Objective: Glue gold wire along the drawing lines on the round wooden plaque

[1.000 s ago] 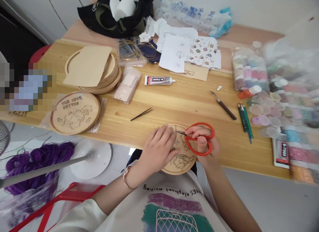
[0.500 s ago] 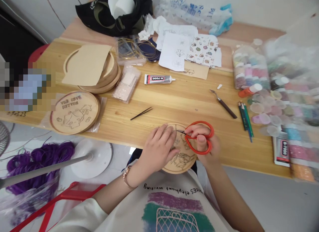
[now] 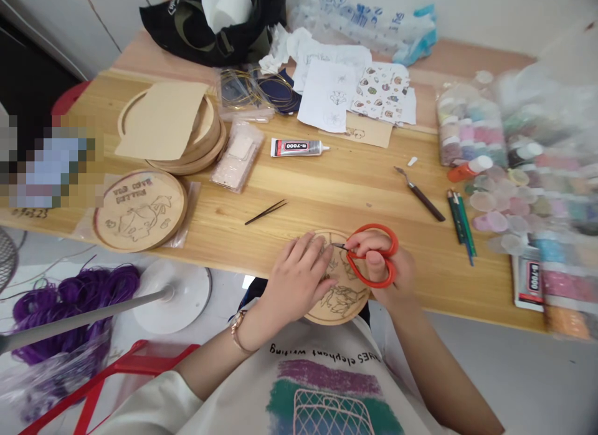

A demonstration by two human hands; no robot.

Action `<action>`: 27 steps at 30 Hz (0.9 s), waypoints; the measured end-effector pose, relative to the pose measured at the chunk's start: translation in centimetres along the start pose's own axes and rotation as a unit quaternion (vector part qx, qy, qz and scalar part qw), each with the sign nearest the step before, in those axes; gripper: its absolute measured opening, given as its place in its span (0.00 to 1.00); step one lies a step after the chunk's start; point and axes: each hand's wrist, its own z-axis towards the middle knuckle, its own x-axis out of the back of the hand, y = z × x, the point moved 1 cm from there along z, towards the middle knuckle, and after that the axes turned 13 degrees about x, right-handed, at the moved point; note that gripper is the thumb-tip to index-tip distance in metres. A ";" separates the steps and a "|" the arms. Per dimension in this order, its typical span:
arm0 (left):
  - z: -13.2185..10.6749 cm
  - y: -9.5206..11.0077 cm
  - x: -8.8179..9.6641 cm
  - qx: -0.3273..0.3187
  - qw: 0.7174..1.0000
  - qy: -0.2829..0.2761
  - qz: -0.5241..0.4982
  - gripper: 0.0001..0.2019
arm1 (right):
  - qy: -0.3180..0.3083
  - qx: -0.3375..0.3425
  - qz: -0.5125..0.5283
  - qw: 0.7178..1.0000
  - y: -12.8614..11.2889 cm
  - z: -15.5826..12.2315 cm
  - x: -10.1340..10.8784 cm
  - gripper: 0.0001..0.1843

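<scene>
A round wooden disc (image 3: 339,298) with a drawn outline lies at the table's near edge. My left hand (image 3: 295,279) rests on its left part, fingers bent and pressed down on the surface; a thin wire seems pinched at the fingertips, too fine to be sure. My right hand (image 3: 385,270) is closed through the handles of small red scissors (image 3: 371,260), whose short blades point left toward my left fingertips over the disc.
Black tweezers (image 3: 266,213) lie just beyond the disc. A glue tube (image 3: 299,148), a brown-handled tool (image 3: 419,195), green pencils (image 3: 460,226), bead bags (image 3: 514,173) at right, a second drawn disc (image 3: 139,210), stacked wooden rounds (image 3: 187,136), papers (image 3: 346,92), and a black bag (image 3: 210,23).
The scissor handles have closed slightly and my right hand has shifted a little left. My left hand stays on the disc.
</scene>
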 end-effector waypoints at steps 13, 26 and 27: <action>0.0 0.1 0.0 0.008 1.000 -0.014 -0.007 0.25 | -0.033 0.014 -0.009 0.999 -0.1 0.6 0.4 0.13; 0.0 0.0 0.1 0.007 1.000 -0.004 -0.023 0.24 | -0.106 0.041 -0.025 0.993 -0.2 2.0 0.7 0.11; 0.1 0.0 0.1 0.008 1.000 -0.005 -0.025 0.24 | -0.114 0.046 -0.024 0.992 -0.2 2.2 0.7 0.11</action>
